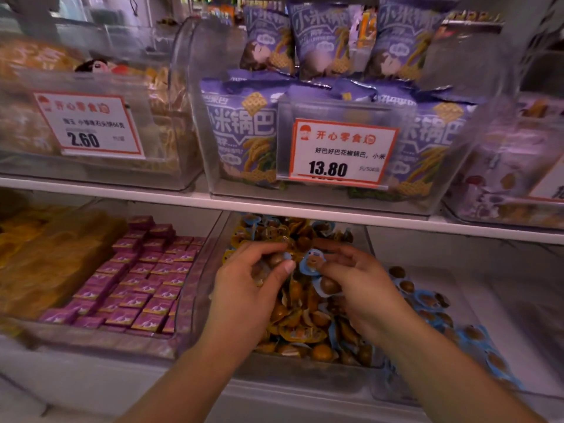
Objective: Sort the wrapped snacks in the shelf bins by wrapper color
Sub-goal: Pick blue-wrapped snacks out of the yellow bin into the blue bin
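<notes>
Blue-wrapped snack (pixel 312 261) pinched in right hand (pixel 360 288); left hand (pixel 247 285) fingers curled around brown snacks (pixel 268 264).

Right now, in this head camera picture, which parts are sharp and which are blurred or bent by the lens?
In the head view, the white price card reading 13.80 is sharp; the left hand and right hand over the orange-wrapped snacks are fairly clear. The pale purple bin at the far right is smeared, and the white shelf edge slopes with wide-angle distortion.
</notes>
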Demonstrator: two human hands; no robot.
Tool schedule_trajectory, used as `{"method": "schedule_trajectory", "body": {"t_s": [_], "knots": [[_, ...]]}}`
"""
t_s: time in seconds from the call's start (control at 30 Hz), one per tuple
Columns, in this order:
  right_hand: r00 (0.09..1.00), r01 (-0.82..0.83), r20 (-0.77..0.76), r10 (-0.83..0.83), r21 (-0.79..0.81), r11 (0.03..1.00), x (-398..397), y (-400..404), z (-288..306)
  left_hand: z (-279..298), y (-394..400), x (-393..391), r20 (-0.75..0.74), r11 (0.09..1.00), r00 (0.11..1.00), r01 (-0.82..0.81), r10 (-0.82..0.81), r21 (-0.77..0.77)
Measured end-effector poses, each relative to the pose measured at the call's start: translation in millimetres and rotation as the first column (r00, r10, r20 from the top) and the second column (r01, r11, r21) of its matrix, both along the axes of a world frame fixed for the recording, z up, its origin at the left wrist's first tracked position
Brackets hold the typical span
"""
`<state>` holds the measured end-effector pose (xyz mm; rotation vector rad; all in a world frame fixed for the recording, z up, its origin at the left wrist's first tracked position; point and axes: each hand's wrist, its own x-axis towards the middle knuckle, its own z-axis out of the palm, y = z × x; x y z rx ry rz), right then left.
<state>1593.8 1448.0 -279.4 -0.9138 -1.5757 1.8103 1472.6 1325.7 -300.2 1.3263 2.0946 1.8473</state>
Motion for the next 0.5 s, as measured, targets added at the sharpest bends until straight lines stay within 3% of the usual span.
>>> {"method": "schedule_trajectory", "body": {"t_s": [0.13,0.23,0.33,0.5], "knots": [[0.987,-0.031,-0.156,-0.022,-0.325,0.945,8,-8,14,3,11,15,0.053,0.994,0.998,0.03,-0.036,0.109],[0.968,-0.202,-0.233,0.095,-0.493,0.846,18,-16,23,4,19,32,-0.006,0.99,0.996,0.088,-0.087,0.115],[0.955,-0.27,-0.233,0.183,-0.43,0.861,30,-19,26,6,26,47,0.029,0.981,0.982,0.188,-0.189,0.042],[0.974,-0.12,-0.222,0.047,-0.328,0.937,63,-8,28,3,33,61,-0.174,0.929,0.919,0.321,-0.352,-0.186]]}}
